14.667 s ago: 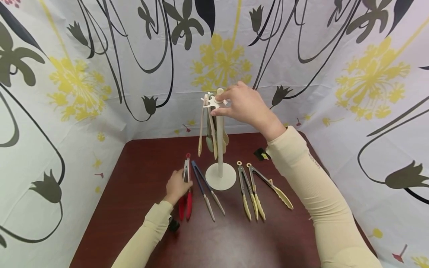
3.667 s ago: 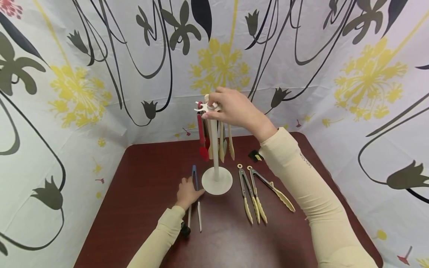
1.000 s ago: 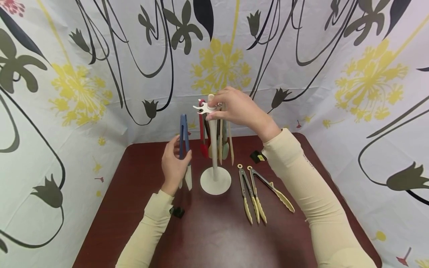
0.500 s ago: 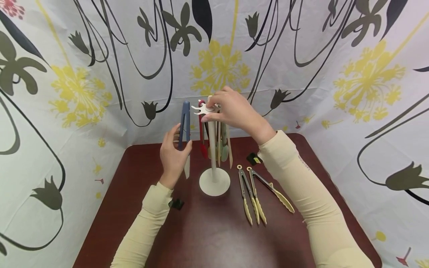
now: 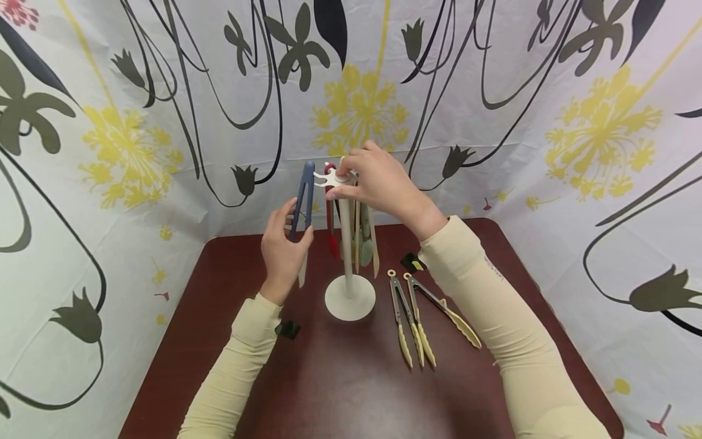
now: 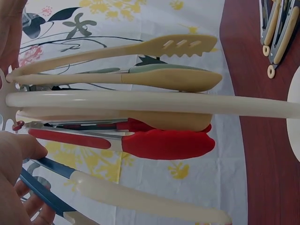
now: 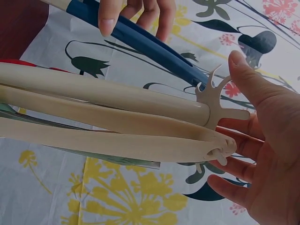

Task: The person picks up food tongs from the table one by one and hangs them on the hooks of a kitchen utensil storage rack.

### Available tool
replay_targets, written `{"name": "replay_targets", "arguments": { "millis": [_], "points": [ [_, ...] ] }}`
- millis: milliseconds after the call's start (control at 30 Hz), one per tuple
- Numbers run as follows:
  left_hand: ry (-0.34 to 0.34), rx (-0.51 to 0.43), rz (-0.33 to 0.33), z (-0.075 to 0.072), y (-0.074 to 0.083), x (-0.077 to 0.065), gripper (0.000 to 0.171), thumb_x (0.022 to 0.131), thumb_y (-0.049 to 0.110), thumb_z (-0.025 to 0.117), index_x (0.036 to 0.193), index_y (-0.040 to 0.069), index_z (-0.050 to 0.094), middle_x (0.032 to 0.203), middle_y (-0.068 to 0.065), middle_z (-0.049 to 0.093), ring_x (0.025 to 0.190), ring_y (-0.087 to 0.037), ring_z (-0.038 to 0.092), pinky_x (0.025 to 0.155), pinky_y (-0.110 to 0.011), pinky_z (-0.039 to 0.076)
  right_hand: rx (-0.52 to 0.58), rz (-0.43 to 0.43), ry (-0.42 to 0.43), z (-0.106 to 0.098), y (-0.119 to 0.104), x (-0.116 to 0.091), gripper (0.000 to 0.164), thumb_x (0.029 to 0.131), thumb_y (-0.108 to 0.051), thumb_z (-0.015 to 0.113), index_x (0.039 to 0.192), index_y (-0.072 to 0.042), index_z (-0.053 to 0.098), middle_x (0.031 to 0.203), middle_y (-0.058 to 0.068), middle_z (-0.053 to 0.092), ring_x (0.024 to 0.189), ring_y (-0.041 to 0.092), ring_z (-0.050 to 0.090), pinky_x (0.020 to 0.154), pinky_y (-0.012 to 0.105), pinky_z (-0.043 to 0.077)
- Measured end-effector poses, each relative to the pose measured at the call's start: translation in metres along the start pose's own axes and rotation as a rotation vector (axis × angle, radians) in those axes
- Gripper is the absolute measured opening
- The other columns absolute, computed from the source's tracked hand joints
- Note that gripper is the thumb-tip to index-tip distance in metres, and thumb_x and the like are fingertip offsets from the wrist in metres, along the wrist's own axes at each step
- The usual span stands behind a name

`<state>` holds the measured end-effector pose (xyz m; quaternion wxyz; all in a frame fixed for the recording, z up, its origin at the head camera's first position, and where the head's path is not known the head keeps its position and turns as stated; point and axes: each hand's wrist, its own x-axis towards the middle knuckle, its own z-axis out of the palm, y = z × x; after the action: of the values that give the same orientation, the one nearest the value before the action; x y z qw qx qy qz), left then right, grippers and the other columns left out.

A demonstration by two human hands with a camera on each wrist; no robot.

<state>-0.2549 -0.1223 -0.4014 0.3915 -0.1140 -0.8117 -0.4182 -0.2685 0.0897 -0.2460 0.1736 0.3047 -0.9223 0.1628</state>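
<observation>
- two hands are raised beside the white stand (image 5: 348, 256): the left hand (image 5: 282, 247) holds the blue tongs (image 5: 309, 195) between thumb and bent fingers; the right hand (image 5: 378, 183) has its thumb and fingers curled round the top, covering some hooks (image 5: 327, 178)
- the tongs' blue end is right beside one hook; whether they touch is unclear
- their pale tips are partly cut off in the left wrist view
- red tongs (image 6: 168, 145) and other hanging utensils (image 6: 180, 78) overlap, too crowded to count
- on the desk (image 5: 356, 390), a black object (image 5: 410, 263) is hard to identify
</observation>
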Motion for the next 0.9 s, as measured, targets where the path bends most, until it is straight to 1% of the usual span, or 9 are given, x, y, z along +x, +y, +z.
{"name": "replay_targets", "arguments": {
  "millis": [267, 433, 533, 700, 900],
  "points": [
    [-0.011, 0.013, -0.004, -0.005, -0.004, 0.004, 0.060, 0.085, 0.014, 0.077, 0.141, 0.022, 0.056, 0.119, -0.012, 0.064, 0.099, -0.027, 0.064, 0.078, -0.043, 0.057, 0.008, -0.012, -0.004, 0.000, 0.000, -0.001, 0.044, 0.081, -0.056, 0.071, 0.104, -0.018, 0.074, 0.105, -0.001, 0.071, 0.095, 0.020, 0.051, 0.079, 0.036, 0.049],
    [0.001, 0.049, 0.034, -0.008, -0.006, 0.009, 0.057, 0.088, 0.015, 0.075, 0.141, 0.022, 0.057, 0.119, -0.014, 0.065, 0.107, -0.029, 0.063, 0.090, -0.045, 0.055, 0.012, -0.007, -0.001, -0.001, 0.000, 0.000, 0.045, 0.081, -0.056, 0.071, 0.103, -0.018, 0.074, 0.106, -0.001, 0.071, 0.096, 0.020, 0.052, 0.080, 0.036, 0.050],
    [0.010, 0.074, 0.054, -0.009, -0.007, 0.011, 0.057, 0.087, 0.013, 0.075, 0.141, 0.022, 0.057, 0.119, -0.013, 0.065, 0.110, -0.029, 0.062, 0.094, -0.046, 0.053, 0.015, -0.005, -0.003, -0.001, 0.000, 0.000, 0.046, 0.081, -0.056, 0.071, 0.104, -0.017, 0.074, 0.108, 0.000, 0.071, 0.098, 0.020, 0.052, 0.081, 0.037, 0.050],
    [0.015, 0.120, 0.078, -0.010, -0.008, 0.013, 0.057, 0.087, 0.011, 0.074, 0.141, 0.022, 0.057, 0.119, -0.013, 0.065, 0.110, -0.029, 0.062, 0.094, -0.045, 0.053, 0.027, -0.012, -0.001, -0.002, 0.000, 0.000, 0.046, 0.081, -0.055, 0.072, 0.105, -0.016, 0.074, 0.109, 0.001, 0.071, 0.099, 0.020, 0.053, 0.082, 0.037, 0.050],
    [0.031, 0.143, 0.098, -0.010, -0.009, 0.015, 0.060, 0.085, 0.007, 0.076, 0.140, 0.023, 0.058, 0.118, -0.013, 0.066, 0.108, -0.030, 0.063, 0.090, -0.048, 0.055, 0.023, -0.010, 0.003, -0.001, -0.001, 0.000, 0.045, 0.082, -0.056, 0.071, 0.103, -0.016, 0.074, 0.107, 0.000, 0.071, 0.098, 0.020, 0.053, 0.081, 0.037, 0.050]
  ]
}}
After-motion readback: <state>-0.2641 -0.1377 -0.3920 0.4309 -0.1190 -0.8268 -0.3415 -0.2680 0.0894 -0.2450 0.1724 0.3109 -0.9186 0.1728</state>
